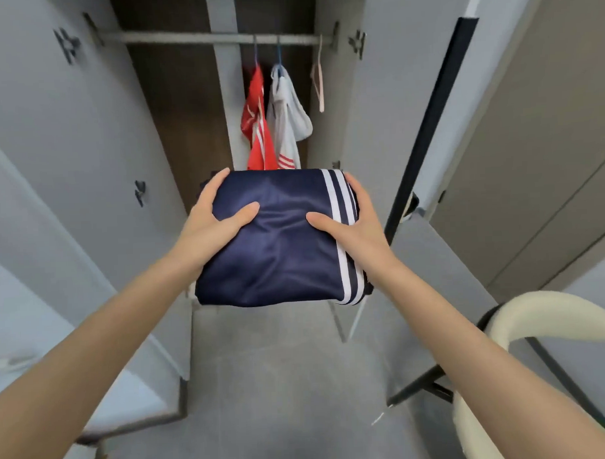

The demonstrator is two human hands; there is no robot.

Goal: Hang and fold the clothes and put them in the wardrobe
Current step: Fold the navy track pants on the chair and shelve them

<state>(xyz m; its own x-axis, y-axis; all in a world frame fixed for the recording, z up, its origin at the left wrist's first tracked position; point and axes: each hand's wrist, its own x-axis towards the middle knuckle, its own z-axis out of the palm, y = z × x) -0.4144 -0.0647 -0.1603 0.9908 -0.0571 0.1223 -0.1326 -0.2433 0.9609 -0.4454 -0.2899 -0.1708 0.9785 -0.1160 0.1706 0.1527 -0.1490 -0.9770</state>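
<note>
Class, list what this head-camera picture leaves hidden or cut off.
Head view, left hand and right hand: fingers partly hidden by the navy garment.
Head view, red garment and white garment: lower ends behind the navy garment.
Head view, cream curved object: cut off by the right edge.

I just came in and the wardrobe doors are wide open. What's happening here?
A person is holding a folded navy garment with white side stripes in front of the open wardrobe. The left hand grips its left edge and the right hand grips its right edge, with both thumbs on top. Inside, a red garment and a white garment already hang from the rail, beside an empty pink hanger. The folded garment is not yet put away.
</note>
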